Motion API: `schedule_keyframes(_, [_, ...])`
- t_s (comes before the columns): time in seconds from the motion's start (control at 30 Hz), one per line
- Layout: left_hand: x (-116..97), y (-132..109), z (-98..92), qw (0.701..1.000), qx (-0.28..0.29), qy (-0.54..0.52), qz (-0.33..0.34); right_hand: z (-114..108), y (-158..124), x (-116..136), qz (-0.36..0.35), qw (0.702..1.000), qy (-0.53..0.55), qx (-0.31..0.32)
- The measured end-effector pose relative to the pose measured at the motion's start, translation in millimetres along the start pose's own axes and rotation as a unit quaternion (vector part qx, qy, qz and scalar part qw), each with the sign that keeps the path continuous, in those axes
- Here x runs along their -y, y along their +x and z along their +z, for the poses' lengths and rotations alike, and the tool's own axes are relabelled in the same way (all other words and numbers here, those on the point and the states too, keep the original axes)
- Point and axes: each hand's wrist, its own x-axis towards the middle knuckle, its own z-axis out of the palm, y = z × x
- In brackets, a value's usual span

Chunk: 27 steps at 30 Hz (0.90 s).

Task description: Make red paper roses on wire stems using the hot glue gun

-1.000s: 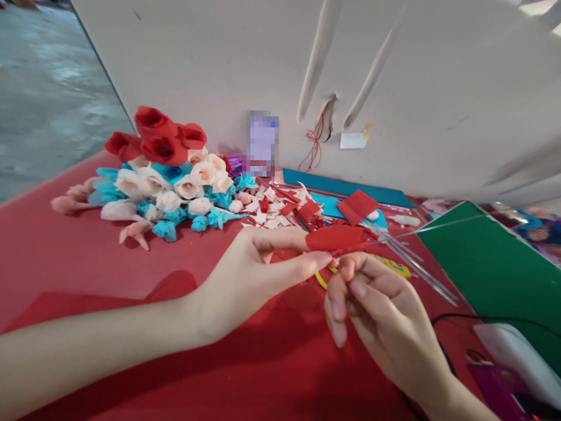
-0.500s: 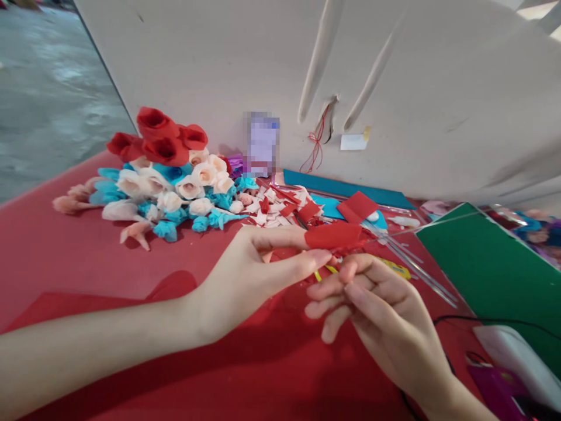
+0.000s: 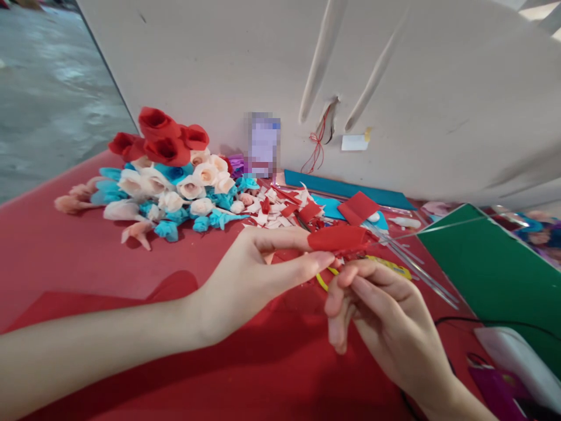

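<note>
My left hand [image 3: 258, 269] reaches in from the left and pinches a rolled piece of red paper [image 3: 337, 238] between thumb and forefinger, above the red table [image 3: 65, 257]. My right hand [image 3: 381, 316] sits just below and to the right of it, fingers curled, with its fingertips at the lower edge of the red paper; whether it grips anything is hidden. A thin clear stick [image 3: 438, 227] runs from the paper off to the right.
A heap of paper roses [image 3: 166, 175] in red, cream and blue lies at the back left. Paper scraps [image 3: 280, 207], a red square [image 3: 357, 206], blue sheets [image 3: 346, 188] and clear sticks [image 3: 416, 269] lie behind my hands. A green sheet [image 3: 491, 269] and a white device [image 3: 521, 362] are at the right. A white board [image 3: 263, 70] stands behind.
My right hand's fingers spread out half a second ago and have curled back under the red paper. My left hand and the paper have barely moved.
</note>
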Motion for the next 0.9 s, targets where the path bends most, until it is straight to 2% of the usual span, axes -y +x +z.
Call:
schedule_keyframes(0.3, [1.4,1.1,0.7,1.0,-0.002,0.008,0.008,-2.4,-0.1,-2.0,-0.005,1.0,-0.011,-0.021])
schedule_keyframes(0.57, [-0.4,1.6,1.3,1.0,0.011,-0.023,0.001,-2.0,-1.1,-0.3,-0.015,1.0,-0.015,-0.018])
schedule_keyframes(0.9, [0.4,0.7,0.5,1.0,0.006,-0.013,0.004,-3.4,0.4,-3.5,0.0,1.0,0.007,-0.011])
